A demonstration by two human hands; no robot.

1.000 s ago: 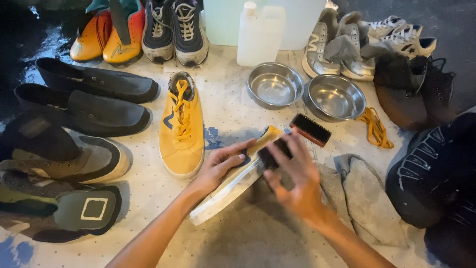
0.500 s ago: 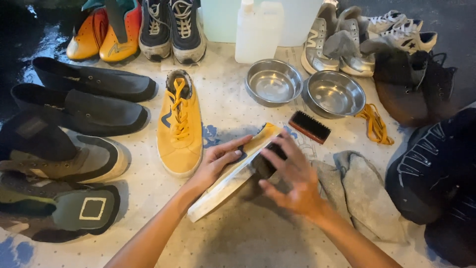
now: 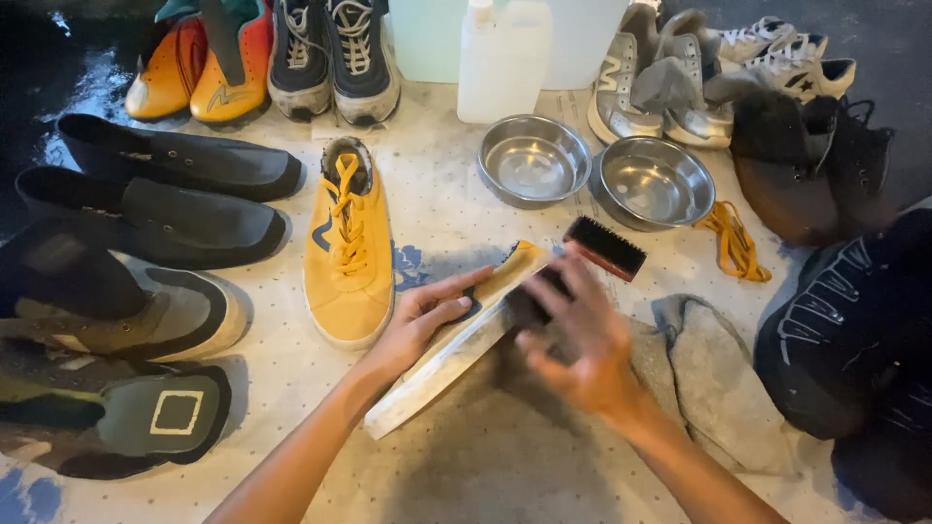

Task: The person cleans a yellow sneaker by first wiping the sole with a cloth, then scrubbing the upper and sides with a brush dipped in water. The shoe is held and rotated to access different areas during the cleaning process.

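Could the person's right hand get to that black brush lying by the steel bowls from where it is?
Probably yes: the right hand works just below the black brush, nothing lies between them, though it already grips something dark.

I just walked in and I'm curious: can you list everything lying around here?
yellow shoe on its side: 1, yellow with pale sole, held in centre
small brush: 1, dark, on that shoe's sole
yellow sneaker: 1, laced, left of centre
black brush: 1, below the bowls
steel bowls: 2, silver, top centre
white bottle: 1, top
yellow laces: 1 bundle, right
grey cloth: 1, lower right
dark shoes: several, left
left hand: grip on the shoe
right hand: grip on small brush, blurred
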